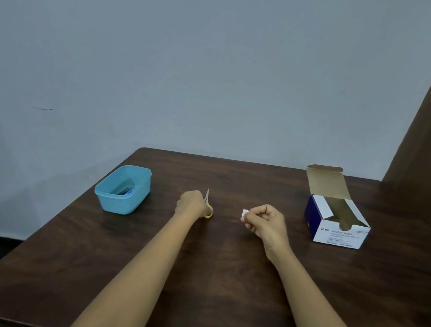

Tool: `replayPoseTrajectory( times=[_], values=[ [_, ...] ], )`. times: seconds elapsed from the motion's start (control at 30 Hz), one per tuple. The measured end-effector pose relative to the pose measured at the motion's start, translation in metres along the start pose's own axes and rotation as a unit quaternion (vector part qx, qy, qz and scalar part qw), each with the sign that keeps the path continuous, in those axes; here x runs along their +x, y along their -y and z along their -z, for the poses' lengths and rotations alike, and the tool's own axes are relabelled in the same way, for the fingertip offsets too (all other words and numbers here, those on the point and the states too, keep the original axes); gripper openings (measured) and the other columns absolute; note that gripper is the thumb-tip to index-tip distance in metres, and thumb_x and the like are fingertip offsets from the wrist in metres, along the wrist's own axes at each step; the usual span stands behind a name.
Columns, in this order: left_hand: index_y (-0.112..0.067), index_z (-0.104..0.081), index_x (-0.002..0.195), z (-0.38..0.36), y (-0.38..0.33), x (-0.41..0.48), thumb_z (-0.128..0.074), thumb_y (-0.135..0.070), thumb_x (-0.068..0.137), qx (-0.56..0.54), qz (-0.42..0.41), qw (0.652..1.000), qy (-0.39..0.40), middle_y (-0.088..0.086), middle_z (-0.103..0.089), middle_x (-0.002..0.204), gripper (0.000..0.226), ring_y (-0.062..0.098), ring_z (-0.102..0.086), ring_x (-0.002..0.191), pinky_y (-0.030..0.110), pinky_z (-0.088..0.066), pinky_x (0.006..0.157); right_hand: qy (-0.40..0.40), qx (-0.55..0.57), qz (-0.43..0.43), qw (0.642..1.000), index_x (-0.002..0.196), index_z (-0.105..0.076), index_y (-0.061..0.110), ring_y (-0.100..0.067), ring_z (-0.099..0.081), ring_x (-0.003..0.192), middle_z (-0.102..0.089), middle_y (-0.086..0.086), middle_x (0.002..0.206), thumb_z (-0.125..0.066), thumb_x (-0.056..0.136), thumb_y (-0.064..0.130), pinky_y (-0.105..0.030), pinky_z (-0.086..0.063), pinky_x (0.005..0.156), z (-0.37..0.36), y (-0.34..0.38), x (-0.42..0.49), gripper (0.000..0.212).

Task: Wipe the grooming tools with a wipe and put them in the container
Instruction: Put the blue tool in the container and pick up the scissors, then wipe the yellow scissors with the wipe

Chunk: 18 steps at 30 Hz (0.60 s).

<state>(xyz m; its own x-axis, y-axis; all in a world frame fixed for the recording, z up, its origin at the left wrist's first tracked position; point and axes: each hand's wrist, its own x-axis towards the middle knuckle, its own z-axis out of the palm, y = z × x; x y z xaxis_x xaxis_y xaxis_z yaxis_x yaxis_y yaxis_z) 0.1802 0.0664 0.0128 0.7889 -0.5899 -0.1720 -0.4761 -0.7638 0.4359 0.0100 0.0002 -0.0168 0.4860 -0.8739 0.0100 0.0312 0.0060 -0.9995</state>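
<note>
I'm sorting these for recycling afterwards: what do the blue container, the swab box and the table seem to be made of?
Blue container: likely plastic, smooth with a soft sheen, rounded moulded corners and rim.
Swab box: thin cardboard, printed white and blue outside, plain brown inside the open flap.
Table: wood or wood-look laminate, dark brown with faint grain; which one cannot be told.
</note>
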Motion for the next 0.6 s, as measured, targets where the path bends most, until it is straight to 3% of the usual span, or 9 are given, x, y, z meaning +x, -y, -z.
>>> replayPoseTrajectory(
  times=[0.13, 0.23, 0.3, 0.37, 0.5, 0.6],
  values=[
    [-0.003, -0.062, 0.109, 0.000, 0.001, -0.003, -0.058, -0.020, 0.088, -0.066, -0.028, 0.997, -0.011, 0.012, -0.060, 0.113, 0.027, 0.027, -0.062, 0.094, 0.029, -0.044, 0.068, 0.031, 0.030, 0.021, 0.999, 0.099, -0.068, 0.009, -0.016, -0.062, 0.071, -0.070, -0.009, 0.078, -0.069, 0.083, 0.003, -0.031, -0.051, 0.072, 0.002, 0.000, 0.000, 0.017],
    [-0.009, -0.061, 0.084, -0.004, 0.005, -0.009, -0.062, -0.019, 0.087, -0.137, -0.078, 0.987, -0.013, 0.007, -0.056, 0.089, 0.011, 0.022, -0.052, 0.074, 0.028, -0.038, 0.061, 0.017, 0.044, 0.027, 0.999, 0.094, -0.069, 0.005, -0.017, -0.062, 0.070, -0.069, -0.008, 0.075, -0.070, 0.084, 0.005, -0.032, -0.051, 0.073, 0.003, 0.003, -0.001, 0.011],
    [-0.013, -0.049, 0.069, -0.008, 0.007, -0.013, -0.062, -0.021, 0.087, -0.173, -0.102, 0.980, -0.017, 0.001, -0.050, 0.075, 0.025, 0.018, -0.045, 0.067, 0.028, -0.034, 0.055, 0.005, 0.050, 0.033, 0.998, 0.093, -0.069, 0.002, -0.019, -0.062, 0.071, -0.069, -0.009, 0.074, -0.069, 0.084, 0.005, -0.034, -0.051, 0.072, 0.004, 0.004, -0.002, 0.009],
    [-0.016, -0.044, 0.065, -0.012, 0.007, -0.018, -0.062, -0.023, 0.087, -0.207, -0.118, 0.971, -0.022, -0.003, -0.045, 0.068, 0.029, 0.014, -0.042, 0.061, 0.027, -0.031, 0.052, -0.003, 0.049, 0.035, 0.998, 0.094, -0.068, 0.000, -0.019, -0.063, 0.070, -0.069, -0.010, 0.075, -0.068, 0.086, 0.006, -0.032, -0.051, 0.072, 0.005, 0.006, -0.002, 0.010],
    [-0.015, -0.057, 0.072, -0.021, 0.006, -0.032, -0.070, -0.023, 0.081, -0.292, -0.149, 0.944, -0.027, -0.006, -0.044, 0.064, 0.017, 0.015, -0.043, 0.063, 0.025, -0.032, 0.054, 0.000, 0.027, 0.044, 0.999, 0.097, -0.067, 0.001, -0.013, -0.059, 0.069, -0.066, -0.007, 0.077, -0.068, 0.087, 0.015, -0.022, -0.050, 0.064, 0.006, 0.009, -0.002, 0.017],
    [-0.017, -0.060, 0.070, -0.027, 0.009, -0.042, -0.082, -0.026, 0.071, -0.375, -0.161, 0.912, -0.030, -0.008, -0.041, 0.060, 0.023, 0.012, -0.039, 0.059, 0.023, -0.032, 0.055, 0.006, 0.004, 0.054, 0.999, 0.093, -0.067, 0.002, -0.012, -0.052, 0.068, -0.061, -0.003, 0.075, -0.067, 0.088, 0.026, -0.022, -0.046, 0.062, 0.006, 0.009, -0.002, 0.024]
  ],
)
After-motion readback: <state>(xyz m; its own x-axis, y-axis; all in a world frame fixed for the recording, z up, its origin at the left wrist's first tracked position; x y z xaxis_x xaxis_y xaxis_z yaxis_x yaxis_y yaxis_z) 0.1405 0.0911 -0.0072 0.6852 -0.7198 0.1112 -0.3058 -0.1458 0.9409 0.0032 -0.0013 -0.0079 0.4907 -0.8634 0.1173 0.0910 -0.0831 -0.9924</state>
